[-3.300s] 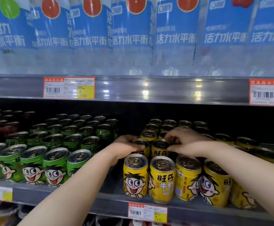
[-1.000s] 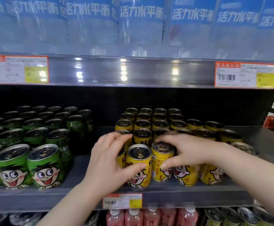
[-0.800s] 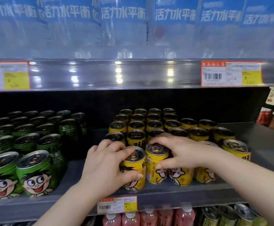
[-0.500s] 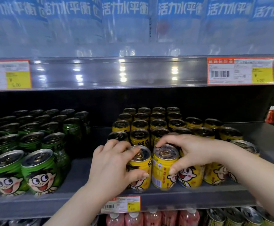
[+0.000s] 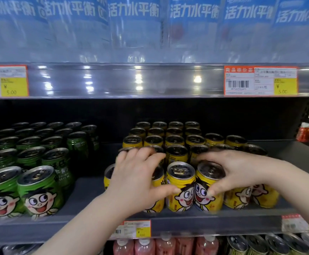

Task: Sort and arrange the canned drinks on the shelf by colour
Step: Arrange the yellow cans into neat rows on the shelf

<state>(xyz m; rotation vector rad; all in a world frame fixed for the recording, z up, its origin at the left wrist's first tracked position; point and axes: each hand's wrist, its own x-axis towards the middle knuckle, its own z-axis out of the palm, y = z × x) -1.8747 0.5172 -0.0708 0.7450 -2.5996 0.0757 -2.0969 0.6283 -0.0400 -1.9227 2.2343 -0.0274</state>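
Yellow cartoon-face cans (image 5: 180, 186) stand in rows on the right half of the grey shelf (image 5: 87, 190). Green cans (image 5: 39, 192) of the same kind fill the left half. My left hand (image 5: 137, 181) wraps around a front-row yellow can (image 5: 158, 192) and hides most of it. My right hand (image 5: 236, 173) grips the top and side of another front-row yellow can (image 5: 208, 194). One free yellow can stands between the two held cans. Another yellow can (image 5: 107, 178) peeks out left of my left hand.
A bare strip of shelf separates the green and yellow groups. The upper shelf edge (image 5: 131, 80) with price tags hangs low over the cans, with blue-labelled bottles (image 5: 135, 24) above. Pink bottles (image 5: 164, 245) and more cans (image 5: 271, 244) sit below. Packets (image 5: 308, 133) lie far right.
Both hands have shifted along the front row of yellow cans. They held neighbouring cans before; one free can now stands between them. The view has moved closer.
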